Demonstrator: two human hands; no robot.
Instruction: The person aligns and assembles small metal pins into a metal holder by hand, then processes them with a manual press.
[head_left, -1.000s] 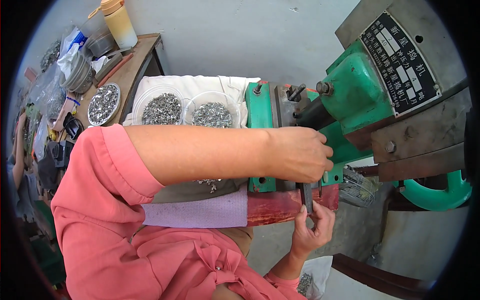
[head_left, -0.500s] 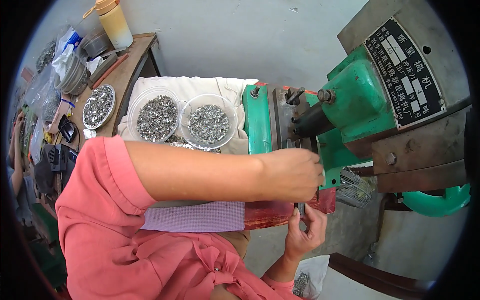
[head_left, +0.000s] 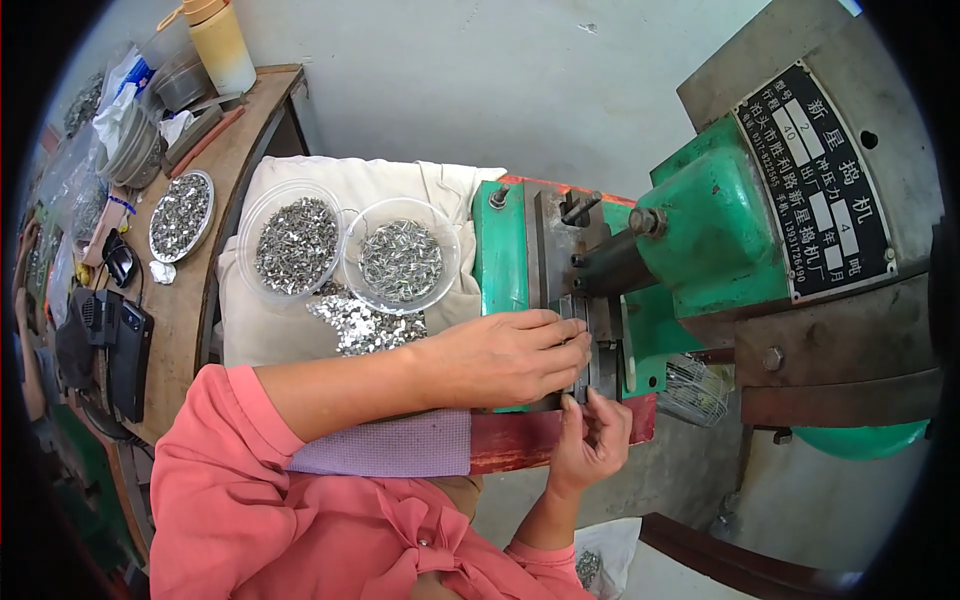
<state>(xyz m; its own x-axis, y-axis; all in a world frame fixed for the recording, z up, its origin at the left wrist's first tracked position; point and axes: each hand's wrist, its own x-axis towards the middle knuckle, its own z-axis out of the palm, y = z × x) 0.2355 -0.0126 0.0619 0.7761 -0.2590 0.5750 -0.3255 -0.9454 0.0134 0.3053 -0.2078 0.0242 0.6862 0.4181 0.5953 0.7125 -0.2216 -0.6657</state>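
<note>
My left hand (head_left: 505, 358) reaches in from the left, back up and fingers stretched a little apart. Its fingertips rest over a narrow dark metal bar (head_left: 582, 384) on the press bed, and the thumb is hidden. My right hand (head_left: 592, 440) comes from below, thumb and forefinger pinching the bar's near end. The bar lies beneath the dark cylindrical ram (head_left: 612, 266) of a green press (head_left: 715, 220). I cannot see any small part under my left fingers.
Two clear tubs of small metal pieces, one left (head_left: 297, 250) and one right (head_left: 402, 262), stand on a cream cloth (head_left: 262, 325). Loose shiny pieces (head_left: 365, 328) lie before them. A wooden table (head_left: 215, 200) at left bears a filled dish (head_left: 181, 216) and a yellow bottle (head_left: 222, 50).
My left hand has moved left and slightly down, its fingers straightening over the bar. My right hand and the bar have shifted up and left. The loose pieces are more exposed.
</note>
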